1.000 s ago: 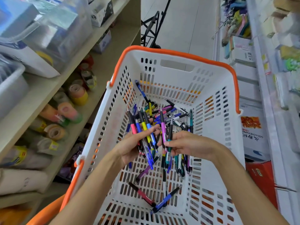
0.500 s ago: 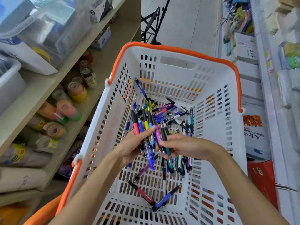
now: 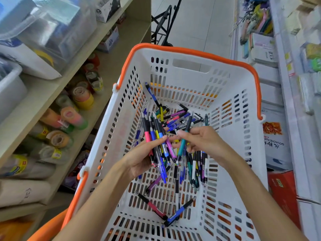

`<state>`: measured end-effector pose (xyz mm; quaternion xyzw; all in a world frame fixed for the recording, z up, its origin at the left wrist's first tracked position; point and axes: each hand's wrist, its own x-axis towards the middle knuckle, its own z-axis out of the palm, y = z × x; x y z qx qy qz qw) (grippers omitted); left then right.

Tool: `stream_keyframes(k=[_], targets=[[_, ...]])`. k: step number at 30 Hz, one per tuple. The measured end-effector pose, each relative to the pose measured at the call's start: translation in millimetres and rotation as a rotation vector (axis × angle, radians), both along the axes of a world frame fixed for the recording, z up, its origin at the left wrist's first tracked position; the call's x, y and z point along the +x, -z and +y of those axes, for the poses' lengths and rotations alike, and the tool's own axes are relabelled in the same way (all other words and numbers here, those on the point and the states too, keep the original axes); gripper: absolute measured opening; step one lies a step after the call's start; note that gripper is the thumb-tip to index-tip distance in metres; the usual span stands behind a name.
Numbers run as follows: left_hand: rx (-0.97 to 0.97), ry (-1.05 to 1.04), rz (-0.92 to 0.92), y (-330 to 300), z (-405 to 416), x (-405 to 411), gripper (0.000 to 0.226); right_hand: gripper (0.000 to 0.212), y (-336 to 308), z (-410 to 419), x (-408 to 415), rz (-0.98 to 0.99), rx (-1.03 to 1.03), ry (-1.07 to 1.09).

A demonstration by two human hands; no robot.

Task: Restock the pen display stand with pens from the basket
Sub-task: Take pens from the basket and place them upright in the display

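A white slotted basket (image 3: 231, 105) with an orange rim fills the middle of the view. Many loose pens (image 3: 196, 164) in pink, blue, yellow, purple and teal lie on its floor. My left hand (image 3: 140, 157) is shut on a bundle of pens (image 3: 156, 134) that fans upward above the basket floor. My right hand (image 3: 201, 141) pinches a teal pen (image 3: 182, 146) right beside that bundle, fingertips nearly touching the left hand's. The pen display stand is not in view.
On the left stand beige shelves (image 3: 34, 105) with tape rolls (image 3: 83, 98), clear boxes and paper rolls. White shelving (image 3: 284, 87) with stationery and a red box (image 3: 283, 193) runs along the right. A black folding cart (image 3: 163, 23) stands on the tiled aisle beyond the basket.
My right hand has lifted a teal pen from the pile and brought it up against the bundle. The bundle in my left hand has risen slightly; the view has tilted a little.
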<state>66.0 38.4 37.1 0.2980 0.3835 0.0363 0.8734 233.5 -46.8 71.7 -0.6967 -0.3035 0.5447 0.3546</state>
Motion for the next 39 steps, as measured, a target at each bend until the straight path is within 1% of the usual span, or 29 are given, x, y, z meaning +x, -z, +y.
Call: stream_keyframes(k=[2, 3, 4, 7, 9, 11, 13, 16, 17, 19, 22, 25, 27, 28, 30, 31, 32, 34, 35, 37, 38, 39], targets=[[0.021, 0.013, 0.018, -1, -2, 1, 0.021, 0.029, 5, -2, -7, -0.256, -0.023, -0.058], [0.034, 0.021, 0.030, -1, -3, 2, 0.023, 0.034, 8, -3, -10, -0.353, -0.027, -0.061], [0.046, 0.032, 0.041, -2, -3, 3, 0.026, 0.040, 11, -4, -12, -0.408, -0.014, -0.044], [0.053, 0.022, 0.053, -1, -5, 4, 0.031, 0.055, 16, -3, -17, -0.478, 0.096, 0.054], [0.050, 0.004, 0.037, -2, -6, 4, 0.026, 0.061, 19, -2, -19, -0.574, 0.159, 0.085], [0.042, -0.008, 0.022, -3, -8, 5, 0.020, 0.065, 21, -1, -21, -0.603, 0.182, 0.088], [0.012, -0.023, 0.013, -3, -8, 6, 0.021, 0.059, 21, -1, -24, -0.580, 0.195, 0.059], [-0.053, -0.070, 0.013, -2, -8, 6, 0.028, 0.034, 17, -1, -26, -0.594, 0.213, 0.000], [-0.058, -0.075, 0.020, -1, -8, 6, 0.030, 0.029, 17, -1, -26, -0.581, 0.210, -0.010], [-0.039, -0.068, 0.032, 1, -10, 6, 0.033, 0.025, 18, 0, -25, -0.536, 0.195, -0.025], [0.002, -0.049, 0.048, 7, -11, 6, 0.038, 0.017, 20, 0, -22, -0.524, 0.185, -0.031], [0.032, -0.007, 0.074, 8, -11, 7, 0.040, 0.014, 19, 0, -21, -0.437, 0.203, -0.030], [0.001, -0.040, 0.040, 9, -9, 6, 0.041, 0.014, 16, 0, -18, -0.355, 0.222, 0.008], [-0.030, -0.056, 0.011, 9, -7, 5, 0.041, 0.013, 14, 1, -15, -0.305, 0.226, 0.062], [-0.088, -0.027, -0.060, 8, -4, 3, 0.030, 0.007, 10, 3, -8, -0.171, 0.192, 0.210], [-0.094, 0.026, -0.094, 8, -3, 2, 0.023, 0.010, 8, 5, -6, -0.090, 0.151, 0.265], [-0.079, 0.106, -0.119, 7, -1, 1, 0.024, 0.022, 7, 7, -4, -0.001, 0.103, 0.296], [0.010, 0.329, -0.135, 5, -1, -1, 0.047, 0.047, 7, 9, -4, 0.112, -0.005, 0.261], [0.061, 0.446, -0.122, 5, -2, -2, 0.057, 0.056, 9, 10, -6, 0.107, -0.049, 0.195], [0.108, 0.630, -0.096, 1, -6, -1, 0.062, 0.066, 14, 9, -9, 0.017, -0.090, 0.024], [0.100, 0.686, -0.084, -1, -8, 0, 0.059, 0.066, 16, 8, -12, -0.025, -0.086, -0.045], [0.079, 0.719, -0.076, -1, -10, 1, 0.055, 0.060, 17, 7, -14, -0.050, -0.069, -0.087]])
